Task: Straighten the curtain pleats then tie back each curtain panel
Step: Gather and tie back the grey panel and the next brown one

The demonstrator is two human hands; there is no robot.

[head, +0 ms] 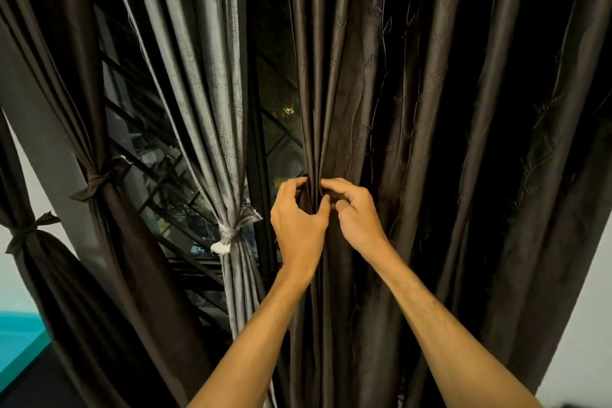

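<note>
— Which panel are the hands on?
— The dark brown embroidered curtain panel [414, 109]. It hangs loose, with no tie on it. Both hands hold the bunched pleats at its left edge.
— How are they holding it?
— The left hand [298, 219] has its fingers and thumb curled round the gathered folds. The right hand [356, 212] is just beside it and pinches the same folds with bent fingers.
— And the other panels?
— Just left of the embroidered curtain panel hangs a grey curtain panel [198, 76], cinched by a grey tie [231, 232]. Farther left are a nearer brown panel [63, 69] and a far brown panel [49, 275], each knotted with its own brown strip. A window grille [152, 156] shows between them, dark outside.
</note>
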